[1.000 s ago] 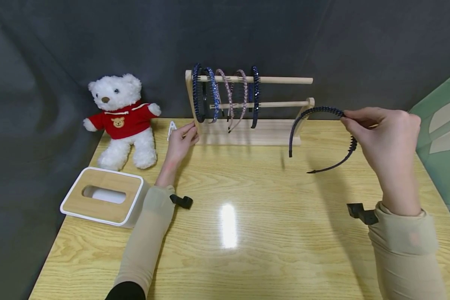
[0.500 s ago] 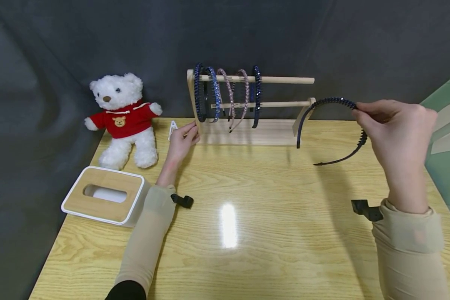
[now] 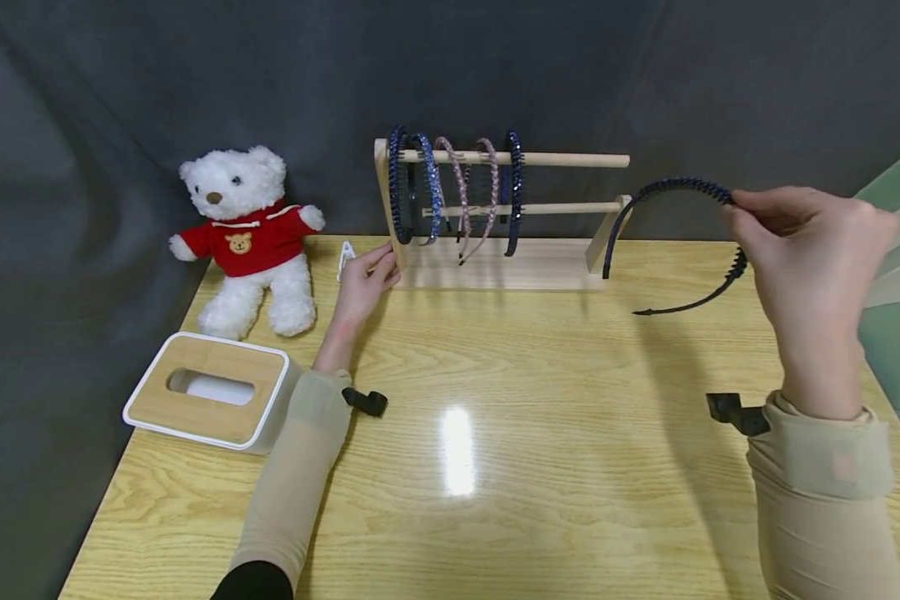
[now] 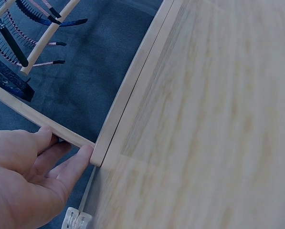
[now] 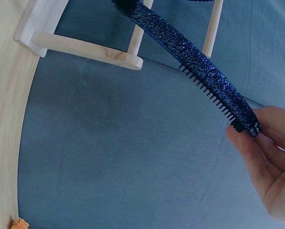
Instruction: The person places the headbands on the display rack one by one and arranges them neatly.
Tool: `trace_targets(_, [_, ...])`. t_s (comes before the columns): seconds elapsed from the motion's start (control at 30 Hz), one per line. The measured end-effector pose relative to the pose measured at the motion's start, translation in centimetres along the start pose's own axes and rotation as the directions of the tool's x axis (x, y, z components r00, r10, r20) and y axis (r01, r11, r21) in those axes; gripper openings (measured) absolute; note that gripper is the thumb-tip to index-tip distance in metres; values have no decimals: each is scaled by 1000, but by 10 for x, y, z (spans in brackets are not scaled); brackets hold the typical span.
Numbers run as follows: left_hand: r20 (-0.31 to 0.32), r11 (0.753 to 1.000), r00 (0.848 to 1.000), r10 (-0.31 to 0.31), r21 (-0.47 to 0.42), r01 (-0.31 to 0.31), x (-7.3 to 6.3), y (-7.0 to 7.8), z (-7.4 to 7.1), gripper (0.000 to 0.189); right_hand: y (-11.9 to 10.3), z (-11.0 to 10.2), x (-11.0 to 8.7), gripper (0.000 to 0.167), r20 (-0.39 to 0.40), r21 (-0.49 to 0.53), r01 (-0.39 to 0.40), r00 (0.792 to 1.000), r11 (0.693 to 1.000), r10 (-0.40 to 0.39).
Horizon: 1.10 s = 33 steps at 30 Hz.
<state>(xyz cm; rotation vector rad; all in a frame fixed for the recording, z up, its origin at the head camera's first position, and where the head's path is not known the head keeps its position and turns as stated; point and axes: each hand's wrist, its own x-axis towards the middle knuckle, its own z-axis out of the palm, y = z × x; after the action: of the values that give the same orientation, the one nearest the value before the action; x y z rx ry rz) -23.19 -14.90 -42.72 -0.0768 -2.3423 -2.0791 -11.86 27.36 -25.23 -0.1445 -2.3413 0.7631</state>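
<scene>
My right hand (image 3: 817, 275) pinches a dark blue, toothed headband (image 3: 675, 185) between thumb and fingers, holding it up just right of the rack. Glittery blue fabric covers the headband (image 5: 195, 62) in the right wrist view. At the far left, my left hand (image 3: 363, 283) grips the lower end of the side post of a wooden headband rack (image 3: 495, 267). Its thumb and fingertips pinch the post near the base in the left wrist view. Several headbands hang on the rack's two bars: dark blue (image 3: 513, 196), lighter blue (image 3: 429, 192) and pink (image 3: 489, 187) ones.
A white teddy bear (image 3: 251, 246) in a red top sits left of the rack. Before it stands a tissue box (image 3: 270, 367) with a wooden lid. A small white object (image 3: 346, 257) lies behind my left hand. Dark cloth (image 3: 720, 100) hangs behind the table (image 3: 555, 467).
My right hand has moved right and slightly up with the headband, away from the rack. The left hand stays at the post; the rack appears shifted very slightly right early on.
</scene>
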Motion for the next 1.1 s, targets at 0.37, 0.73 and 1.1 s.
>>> trace_targets(0.37, [-4, 1000, 1000, -10, 0, 10, 0, 1, 0, 38, 2, -1, 5, 26, -42, -7, -25, 999, 1000, 24])
trace_targets(0.73, [2, 1000, 1000, -17, -16, 17, 0, 1, 0, 39, -1, 2, 13, 29, -111, -33, 19, 994, 999, -23])
trace_targets(1.1, [-2, 1000, 1000, -16, -7, 16, 0, 0, 0, 38, -1, 6, 19, 31, -149, -37, 56, 987, 998, -61])
